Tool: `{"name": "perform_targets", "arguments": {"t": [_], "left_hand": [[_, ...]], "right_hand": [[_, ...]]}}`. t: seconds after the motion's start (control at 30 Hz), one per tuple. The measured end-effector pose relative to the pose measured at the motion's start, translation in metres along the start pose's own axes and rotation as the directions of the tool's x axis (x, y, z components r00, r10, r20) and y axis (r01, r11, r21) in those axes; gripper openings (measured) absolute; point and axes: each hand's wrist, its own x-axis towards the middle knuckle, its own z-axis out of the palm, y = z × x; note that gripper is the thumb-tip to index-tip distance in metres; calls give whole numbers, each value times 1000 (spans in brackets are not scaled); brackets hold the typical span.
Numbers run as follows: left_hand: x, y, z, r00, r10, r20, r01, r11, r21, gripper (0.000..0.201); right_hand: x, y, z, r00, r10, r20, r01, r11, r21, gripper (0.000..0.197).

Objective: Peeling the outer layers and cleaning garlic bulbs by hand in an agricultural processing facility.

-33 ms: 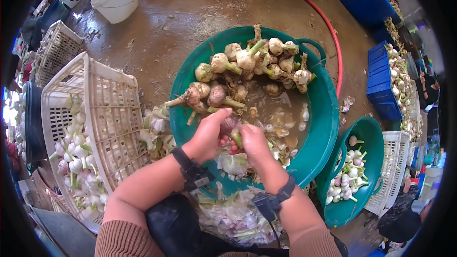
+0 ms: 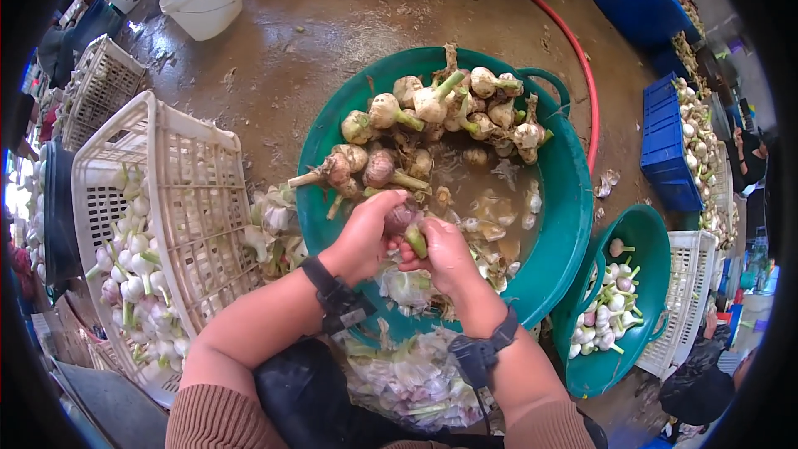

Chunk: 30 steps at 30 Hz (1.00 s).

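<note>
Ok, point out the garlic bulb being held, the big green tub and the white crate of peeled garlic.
garlic bulb [image 2: 402, 218], head view, on its purplish skin between the hands.
big green tub [image 2: 555, 168], head view, on its bare right inner wall.
white crate [image 2: 193, 173], head view, on its slatted side wall.

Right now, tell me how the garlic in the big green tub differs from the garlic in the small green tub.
The garlic in the big green tub is dirty and brownish, lying beside murky water; the garlic in the small green tub is clean white and dry. The big tub's bulbs look larger, with rough skins; the small tub's look peeled smooth. Both keep short green stems. Both hands, left and right, hold one bulb.
</note>
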Motion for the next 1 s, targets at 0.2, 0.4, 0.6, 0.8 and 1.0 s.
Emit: {"name": "perform_targets", "arguments": {"t": [0.2, 0.4, 0.6, 0.8, 1.0], "left_hand": [[10, 20, -10, 978, -10, 209, -138, 722, 678, 36], [-6, 10, 2, 592, 488, 641, -722, -30, 691, 49], [-3, 10, 5, 633, 565, 529, -745, 258, 615, 23], [1, 6, 7, 958, 288, -2, -287, 953, -92, 15], [13, 12, -22, 998, -69, -17, 61, 953, -297, 21]], "right_hand": [[-7, 7, -9, 755, -642, 136, 625, 641, -445, 19], [6, -16, -24, 999, -42, -31, 44, 997, 58, 24], [-9, -19, -20, 947, -319, -47, 319, 948, -6, 26], [-52, -1, -13, 235, -800, 551, 866, -86, -493, 22], [-120, -32, -48, 450, -891, 59, 893, 451, -2, 13]]}}
